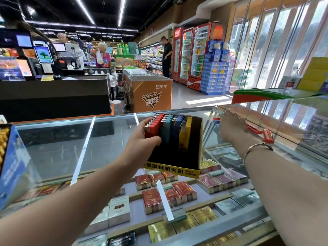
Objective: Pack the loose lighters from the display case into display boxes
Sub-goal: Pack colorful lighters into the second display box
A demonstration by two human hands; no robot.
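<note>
A black and yellow display box point(177, 153) is held tilted above the glass display case point(58, 146). Rows of red, teal, blue and yellow lighters point(168, 128) fill its far end; the near part is bare. My left hand point(142, 148) grips the box's left side, thumb across the front of the red lighters. My right hand point(230, 128) reaches to the right of the box, fingers extended to the edge of a raised glass panel point(284, 121). Loose red lighters point(267, 136) lie inside the case beyond that hand.
Cigarette packs point(179, 194) fill the shelves under the glass. A blue open box point(12, 167) with yellow items stands on the counter at the left edge. Beyond the case are a checkout counter point(53, 98), an orange freezer point(150, 93) and several people.
</note>
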